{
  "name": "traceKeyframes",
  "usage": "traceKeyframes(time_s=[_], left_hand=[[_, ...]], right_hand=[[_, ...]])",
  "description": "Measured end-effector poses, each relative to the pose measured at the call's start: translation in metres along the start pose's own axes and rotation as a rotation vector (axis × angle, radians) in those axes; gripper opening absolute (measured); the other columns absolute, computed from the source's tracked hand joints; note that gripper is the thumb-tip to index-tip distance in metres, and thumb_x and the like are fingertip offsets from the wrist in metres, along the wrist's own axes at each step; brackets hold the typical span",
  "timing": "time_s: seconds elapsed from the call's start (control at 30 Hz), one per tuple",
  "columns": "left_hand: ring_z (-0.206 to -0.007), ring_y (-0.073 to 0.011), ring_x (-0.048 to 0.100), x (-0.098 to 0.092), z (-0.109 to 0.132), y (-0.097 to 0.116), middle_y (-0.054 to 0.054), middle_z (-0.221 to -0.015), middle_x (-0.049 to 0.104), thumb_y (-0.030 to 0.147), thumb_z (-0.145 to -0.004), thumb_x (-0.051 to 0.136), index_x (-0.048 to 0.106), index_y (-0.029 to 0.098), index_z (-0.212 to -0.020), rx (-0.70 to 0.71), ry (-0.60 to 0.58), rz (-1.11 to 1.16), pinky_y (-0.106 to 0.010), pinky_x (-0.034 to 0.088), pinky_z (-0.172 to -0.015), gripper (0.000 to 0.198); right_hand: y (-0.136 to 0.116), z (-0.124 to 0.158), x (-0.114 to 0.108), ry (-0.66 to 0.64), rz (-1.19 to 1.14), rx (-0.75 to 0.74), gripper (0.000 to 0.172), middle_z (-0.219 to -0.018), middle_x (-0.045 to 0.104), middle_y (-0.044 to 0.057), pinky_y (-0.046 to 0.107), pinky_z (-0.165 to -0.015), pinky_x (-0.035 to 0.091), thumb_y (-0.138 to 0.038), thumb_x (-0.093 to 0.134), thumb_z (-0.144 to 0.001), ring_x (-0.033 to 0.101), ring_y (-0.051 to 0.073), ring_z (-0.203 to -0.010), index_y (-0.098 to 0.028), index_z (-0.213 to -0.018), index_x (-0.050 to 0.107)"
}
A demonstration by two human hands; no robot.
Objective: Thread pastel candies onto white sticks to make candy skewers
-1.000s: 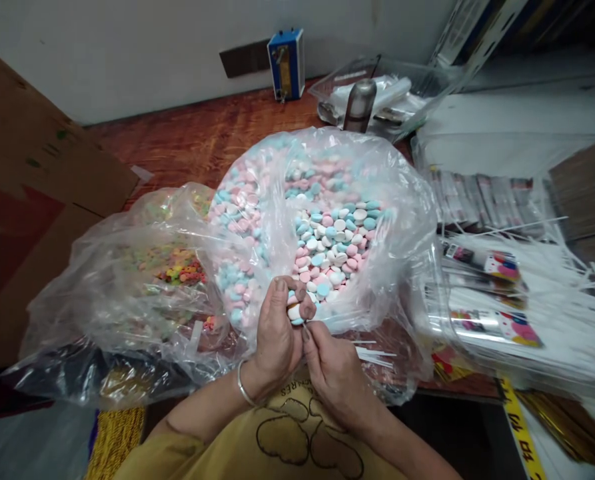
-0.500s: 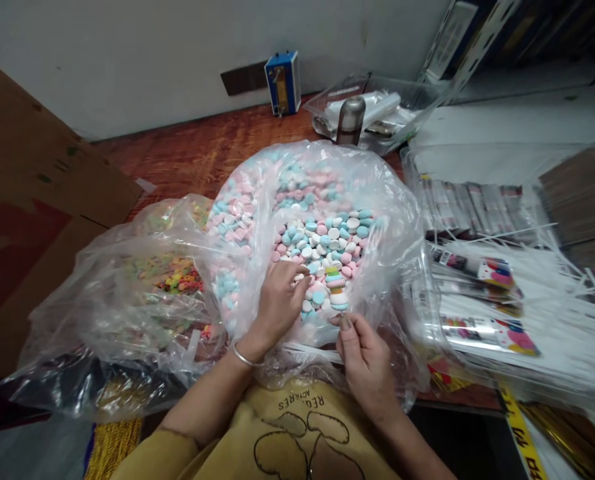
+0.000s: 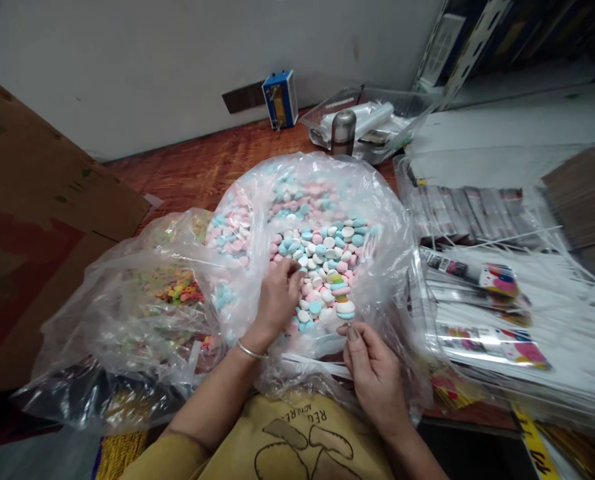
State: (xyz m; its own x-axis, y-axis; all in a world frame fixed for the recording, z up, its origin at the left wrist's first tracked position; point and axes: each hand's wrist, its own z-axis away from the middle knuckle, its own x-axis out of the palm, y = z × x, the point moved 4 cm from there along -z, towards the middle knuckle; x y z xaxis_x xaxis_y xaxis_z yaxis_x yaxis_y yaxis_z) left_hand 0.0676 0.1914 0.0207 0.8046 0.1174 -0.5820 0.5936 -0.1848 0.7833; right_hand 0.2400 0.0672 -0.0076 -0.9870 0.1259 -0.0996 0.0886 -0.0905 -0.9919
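My right hand [image 3: 374, 373] pinches the lower end of a thin stick between thumb and forefinger. Threaded on that stick is a stack of candies [image 3: 344, 299], with green, orange, pink, white and pale blue layers, tilted slightly over the bag. My left hand [image 3: 278, 297], a bangle at its wrist, rests at the left side of the bag's opening. Its fingers are curled together at the loose candies; what lies between the fingertips is hidden. Pink, white and blue round candies [image 3: 322, 250] fill a large clear plastic bag [image 3: 394, 220] with its top folded open.
On the left, another clear bag holds small colourful ring-like candies [image 3: 177, 287] beside a cardboard box [image 3: 37, 220]. At right, a clear tray [image 3: 417, 313] holds white sticks and printed wrappers [image 3: 492, 343]. Behind stand a dark cylinder [image 3: 344, 130], a plastic bin [image 3: 402, 130] and a blue box [image 3: 280, 100].
My right hand and the candy stack have moved slightly right and down. My left hand's fingers have drawn closer to the candies. The whole view has shifted a little.
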Motion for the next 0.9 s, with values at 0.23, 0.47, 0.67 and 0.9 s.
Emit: traceKeyframes(time_s=[0.23, 0.47, 0.67, 0.9], left_hand=[[-0.051, -0.0129, 0.055, 0.006, -0.036, -0.024, 0.0, -0.067, 0.068, 0.026, -0.085, 0.062, 0.069, 0.019, -0.095, -0.412, -0.194, 0.297, -0.025, 0.042, -0.054, 0.014], [-0.073, -0.0189, 0.067, 0.007, -0.043, -0.024, -0.004, -0.078, 0.073, 0.017, -0.078, 0.067, 0.075, 0.017, -0.092, -0.244, -0.171, 0.018, -0.03, 0.049, -0.072, 0.016], [-0.09, -0.0228, 0.067, 0.008, -0.045, -0.018, -0.005, -0.095, 0.074, 0.009, -0.08, 0.062, 0.077, 0.02, -0.105, -0.04, -0.196, -0.252, -0.034, 0.05, -0.084, 0.031], [-0.096, -0.023, 0.065, 0.008, -0.039, -0.01, -0.01, -0.106, 0.068, 0.008, -0.084, 0.064, 0.073, 0.019, -0.095, 0.141, -0.214, -0.319, -0.036, 0.052, -0.088, 0.018]], right_hand=[[-0.001, -0.003, 0.001, -0.011, 0.005, -0.011, 0.039, -0.058, 0.046, -0.005, 0.022, -0.046, 0.032, -0.049, 0.045, -0.104, 0.043, 0.012, -0.05, -0.021, -0.081, 0.058], [0.001, -0.006, 0.0, -0.007, 0.017, -0.003, 0.038, -0.061, 0.048, -0.004, 0.022, -0.046, 0.033, -0.048, 0.044, -0.104, 0.043, 0.012, -0.051, -0.02, -0.087, 0.062], [-0.001, -0.007, -0.001, -0.009, 0.05, -0.031, 0.035, -0.062, 0.052, -0.004, 0.023, -0.047, 0.036, -0.044, 0.045, -0.103, 0.045, 0.013, -0.051, -0.02, -0.087, 0.064], [0.0, -0.01, 0.0, -0.014, 0.081, -0.07, 0.033, -0.062, 0.053, -0.003, 0.023, -0.049, 0.037, -0.04, 0.045, -0.102, 0.047, 0.013, -0.051, -0.02, -0.083, 0.063]])
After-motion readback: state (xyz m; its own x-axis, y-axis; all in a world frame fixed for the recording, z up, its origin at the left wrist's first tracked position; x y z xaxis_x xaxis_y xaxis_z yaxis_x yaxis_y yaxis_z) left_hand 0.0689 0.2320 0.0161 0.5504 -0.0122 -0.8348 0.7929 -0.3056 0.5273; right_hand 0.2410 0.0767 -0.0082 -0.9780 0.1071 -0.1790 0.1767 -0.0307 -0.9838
